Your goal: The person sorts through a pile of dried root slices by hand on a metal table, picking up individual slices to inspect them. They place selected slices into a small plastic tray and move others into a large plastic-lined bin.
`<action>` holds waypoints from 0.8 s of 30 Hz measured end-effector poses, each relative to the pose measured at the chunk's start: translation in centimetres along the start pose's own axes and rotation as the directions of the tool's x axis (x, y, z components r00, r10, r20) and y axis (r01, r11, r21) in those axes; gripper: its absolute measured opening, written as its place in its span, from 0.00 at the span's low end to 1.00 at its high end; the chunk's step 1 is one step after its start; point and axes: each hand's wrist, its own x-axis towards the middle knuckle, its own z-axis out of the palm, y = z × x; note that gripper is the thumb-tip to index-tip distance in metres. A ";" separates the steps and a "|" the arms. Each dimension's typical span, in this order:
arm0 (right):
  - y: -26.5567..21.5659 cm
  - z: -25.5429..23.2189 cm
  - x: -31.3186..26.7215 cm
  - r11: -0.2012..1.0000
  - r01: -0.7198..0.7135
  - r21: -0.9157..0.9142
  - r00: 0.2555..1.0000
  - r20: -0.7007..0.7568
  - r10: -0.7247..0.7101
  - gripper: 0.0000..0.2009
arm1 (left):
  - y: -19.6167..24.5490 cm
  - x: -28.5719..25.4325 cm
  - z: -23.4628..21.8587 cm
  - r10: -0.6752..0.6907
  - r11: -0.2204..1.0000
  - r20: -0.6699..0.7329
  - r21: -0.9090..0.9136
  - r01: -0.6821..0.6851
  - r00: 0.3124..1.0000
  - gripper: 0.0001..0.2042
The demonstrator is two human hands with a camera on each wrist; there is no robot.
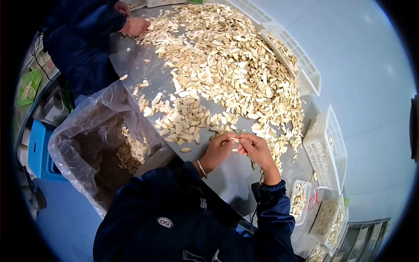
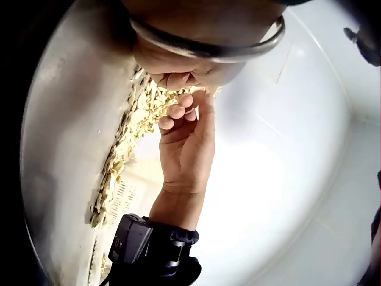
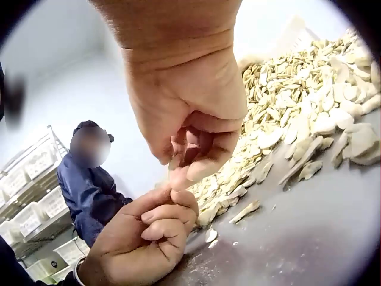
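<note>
Both hands meet fingertip to fingertip over the front of a metal table (image 1: 238, 177). Between them is a small pale dried slice (image 1: 235, 140), mostly hidden by the fingers. My left hand (image 1: 218, 153), with a bracelet at its wrist, pinches one end. The other end is pinched by my right hand (image 1: 258, 152), thumb against curled fingers. In the right wrist view the fingertips of the right hand (image 3: 190, 113) sit right above those of the left hand (image 3: 146, 238). Just beyond lies a loose group of larger slices (image 1: 185, 118).
A big heap of slices (image 1: 235, 61) spreads over the table's far side. White perforated baskets (image 1: 323, 150) line the right edge. At left stands a bin lined with clear plastic (image 1: 83, 135), slices inside. Another person's hand (image 1: 136, 27) touches slices at upper left.
</note>
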 end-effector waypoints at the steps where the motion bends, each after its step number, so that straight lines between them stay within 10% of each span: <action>1: 0.1 0.1 0.1 1.000 0.024 -0.003 1.000 -0.019 -0.024 0.11 | -0.1 0.1 -0.1 0.021 1.000 0.007 0.015 -0.021 1.000 0.11; 10: 0.2 1.1 -0.1 0.976 0.126 -0.178 0.984 -0.106 -0.146 0.11 | 0.2 0.1 0.0 -0.077 0.987 -0.063 -0.143 0.067 0.995 0.18; 15: -1.0 1.8 -0.6 0.750 0.317 -0.581 0.880 -0.113 -0.460 0.13 | -0.2 0.1 0.0 0.086 0.985 -0.065 0.155 -0.075 0.994 0.16; 24: -1.1 2.6 -1.1 0.628 0.313 -0.712 0.834 -0.110 -0.541 0.14 | -1.6 0.4 -0.6 0.252 0.919 -0.023 0.320 -0.232 0.967 0.13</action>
